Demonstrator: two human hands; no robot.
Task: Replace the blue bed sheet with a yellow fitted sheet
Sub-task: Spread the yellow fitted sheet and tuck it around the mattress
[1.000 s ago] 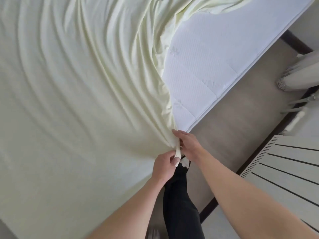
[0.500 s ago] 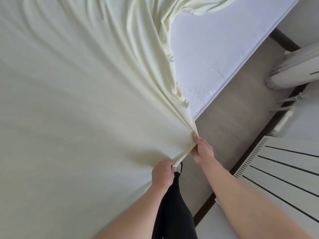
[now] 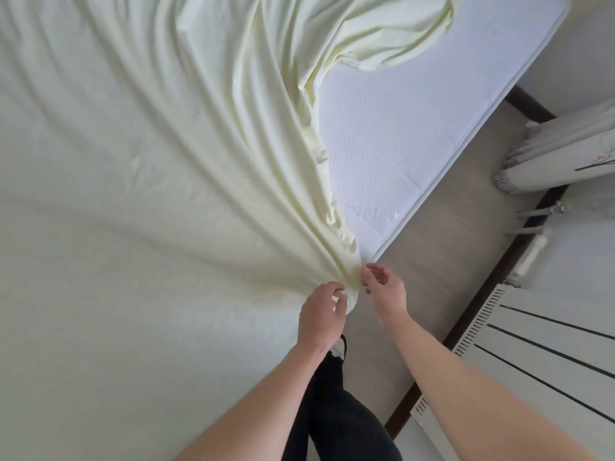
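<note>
Corner of yellow fitted sheet point(image 3: 199, 194) pinched in my left hand point(image 3: 321, 316); right hand point(image 3: 386, 289) spread, bare mattress point(image 3: 416, 128) at 1 o'clock.

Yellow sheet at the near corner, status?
Left hand pinching yellow sheet edge; right hand open beside it. Mattress bare along the right side. Nothing in the way.

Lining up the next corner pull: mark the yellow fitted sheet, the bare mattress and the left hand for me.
yellow fitted sheet point(image 3: 139, 201): head view, on the flat spread part.
mattress point(image 3: 399, 134): head view, on the uncovered white top.
left hand point(image 3: 321, 316): head view, on the back of the hand, at the gathered corner.
</note>
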